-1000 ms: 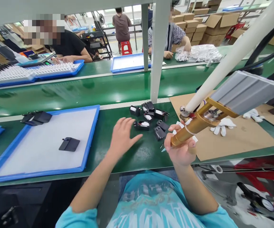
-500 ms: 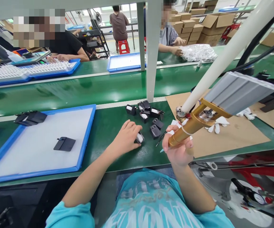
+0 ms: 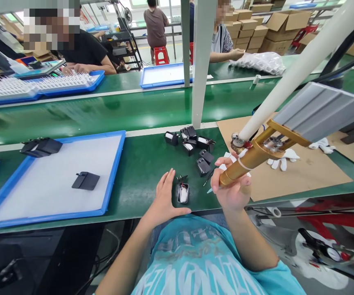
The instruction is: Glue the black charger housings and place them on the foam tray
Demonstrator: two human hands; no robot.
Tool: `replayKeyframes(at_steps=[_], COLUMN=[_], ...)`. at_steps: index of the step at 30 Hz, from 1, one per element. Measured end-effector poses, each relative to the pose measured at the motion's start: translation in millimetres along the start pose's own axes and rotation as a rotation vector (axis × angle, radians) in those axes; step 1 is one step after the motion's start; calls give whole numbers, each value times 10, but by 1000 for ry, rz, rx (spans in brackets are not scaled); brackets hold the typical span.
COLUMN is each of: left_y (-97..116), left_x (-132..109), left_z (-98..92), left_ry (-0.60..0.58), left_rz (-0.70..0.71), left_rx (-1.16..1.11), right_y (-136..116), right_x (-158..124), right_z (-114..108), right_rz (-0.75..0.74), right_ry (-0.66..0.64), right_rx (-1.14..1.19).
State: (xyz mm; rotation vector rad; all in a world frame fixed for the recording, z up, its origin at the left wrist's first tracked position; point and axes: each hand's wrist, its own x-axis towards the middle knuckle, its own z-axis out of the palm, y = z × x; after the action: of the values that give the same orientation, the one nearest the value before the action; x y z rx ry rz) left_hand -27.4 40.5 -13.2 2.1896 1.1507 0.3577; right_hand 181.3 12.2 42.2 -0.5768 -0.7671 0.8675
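My left hand (image 3: 164, 198) lies open on the green bench near its front edge, fingers straight, beside a small black part with a white insert (image 3: 183, 192). It touches the part's left side or sits just next to it. My right hand (image 3: 232, 189) is wrapped round the gold handle of a hanging tool (image 3: 250, 159), which carries a white tube and a grey ribbed block. A cluster of several similar black parts (image 3: 195, 147) lies farther back on the bench.
A blue-rimmed white tray (image 3: 115, 172) at the left holds one flat black piece (image 3: 85, 180). Cardboard (image 3: 302, 172) with white gloves (image 3: 279, 159) lies at the right. A white post (image 3: 201, 61) stands behind the parts. Other people work across the green conveyor.
My left hand reached into the cluster, closed on one black part, drew it toward the front edge and opened beside it. My right hand kept its hold on the tool.
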Motion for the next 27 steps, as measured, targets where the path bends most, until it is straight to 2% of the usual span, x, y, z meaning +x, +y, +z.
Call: replayKeyframes(at_steps=[4, 8, 12, 16, 19, 22, 27], left_y=[58, 109, 80, 37, 40, 82, 179], left_x=[16, 37, 9, 8, -6, -49, -100], left_z=[208, 235, 243, 269, 273, 252, 170], left_ry=[130, 207, 278, 291, 320, 311, 328], left_rz=[-82, -46, -53, -60, -11, 42, 48], left_rx=[25, 4, -27, -18, -23, -74, -136], right_y=[9, 34, 79, 144, 195, 230, 240], right_x=[22, 32, 20, 27, 41, 43, 24], right_z=[67, 128, 185, 261, 317, 364, 408], right_rz=[31, 53, 73, 86, 80, 70, 50], right_ry=[-3, -40, -15, -2, -18, -52, -60], right_rx=[-27, 9, 20, 27, 48, 75, 72])
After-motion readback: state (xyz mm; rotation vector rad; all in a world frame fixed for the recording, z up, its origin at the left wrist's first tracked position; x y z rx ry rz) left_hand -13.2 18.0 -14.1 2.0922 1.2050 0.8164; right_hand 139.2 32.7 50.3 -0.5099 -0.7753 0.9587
